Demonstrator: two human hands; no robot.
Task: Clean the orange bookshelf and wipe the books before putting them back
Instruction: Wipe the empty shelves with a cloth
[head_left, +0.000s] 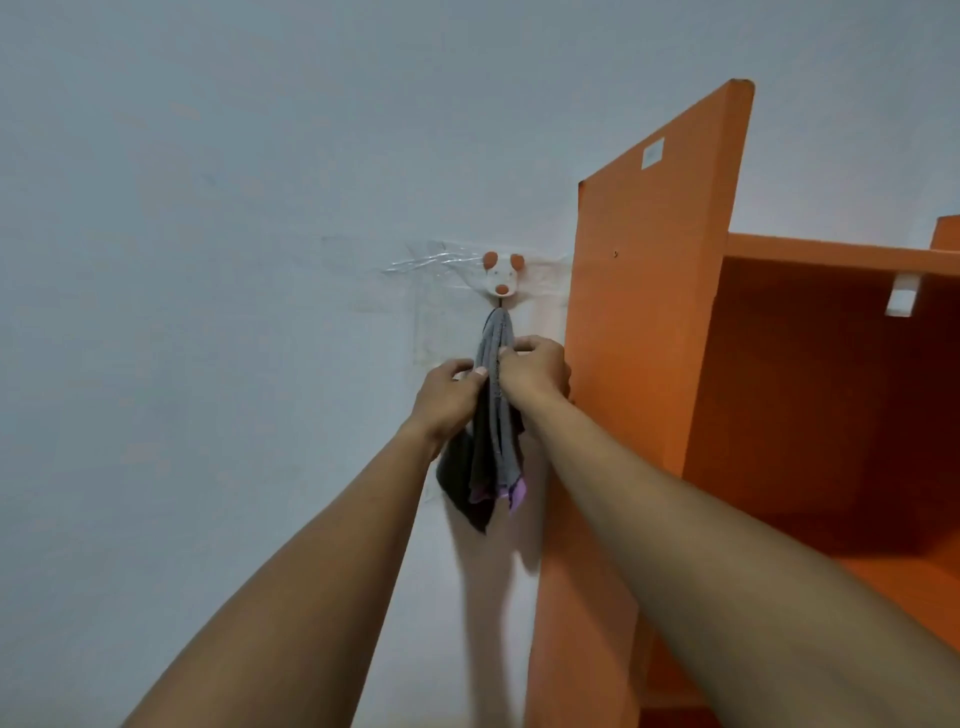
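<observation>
**Desk:** What dominates the frame?

**Photographer:** A pale blue-grey wall (208, 208) fills the left and top. Against it on the right stands the orange bookshelf (649, 312), its tall side panel facing the camera, a small white sticker (652, 154) near the panel's upper edge. One bare compartment is visible behind the panel, with a white bracket (903, 296) under the shelf board above it.

**Desk:** And the person?

**Photographer:** Two bare forearms reach up from the bottom edge. The left hand (448, 397) and right hand (532, 369) meet just left of the bookshelf panel, each pinching the grey cloth (491, 415) between thumb and fingers.

**Desk:** Where is the cloth?

**Photographer:** Hanging from a wall hook (502, 274) shaped like a white animal face with orange ears and nose. Its folds drop below the hands, with a purple edge showing at the bottom. Strips of clear tape (426, 262) cross the wall around the hook.
</observation>
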